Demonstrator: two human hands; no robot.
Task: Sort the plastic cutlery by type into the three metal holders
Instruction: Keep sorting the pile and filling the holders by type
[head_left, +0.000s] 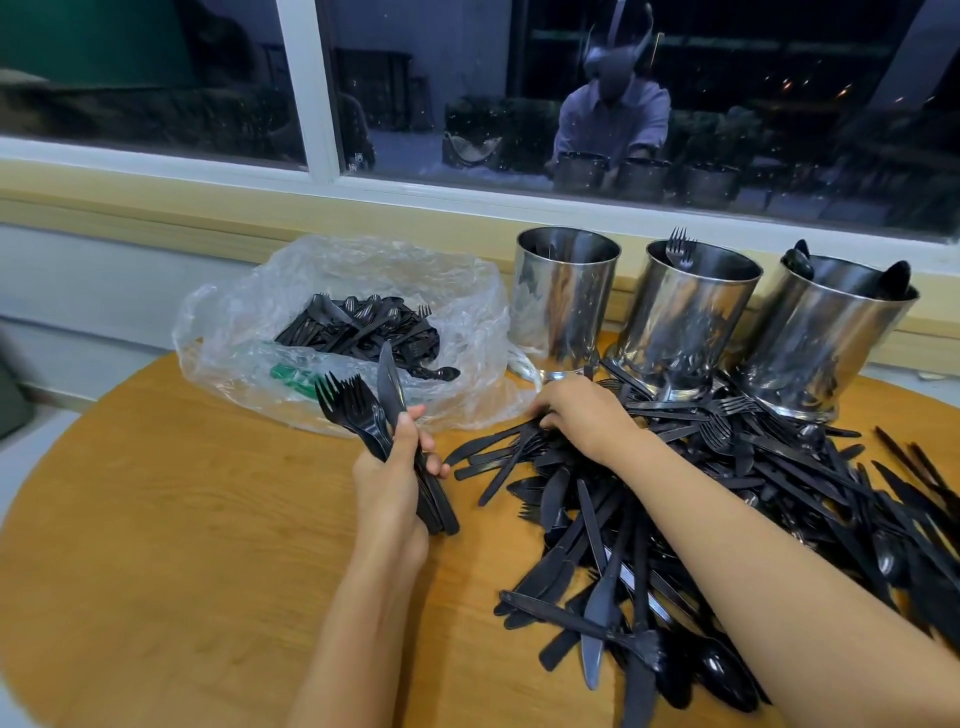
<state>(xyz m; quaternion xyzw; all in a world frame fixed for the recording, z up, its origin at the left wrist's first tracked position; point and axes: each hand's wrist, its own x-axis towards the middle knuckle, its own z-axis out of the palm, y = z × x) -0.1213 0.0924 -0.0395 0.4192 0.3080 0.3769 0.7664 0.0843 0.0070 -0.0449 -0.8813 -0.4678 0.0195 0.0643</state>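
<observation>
three shiny cylindrical metal holders (563, 301), one crumpled clear plastic bag (457, 312), one round wooden table (156, 519). black plastic cutlery pieces (597, 519): too many to count.

Right hand (582, 415) fingertips buried in cutlery pile (701, 519); whether they grip anything not discernible. Pile runs off right and bottom edges. Left hand (389, 478) grips fork-and-knife bundle (363, 423), covering mid-handles. Left holder (563, 296) interior dark, contents unreadable. Green item (285, 373) under plastic bag (363, 265) film unidentifiable. Dark blurred shape (10, 395) cut by left edge.
</observation>
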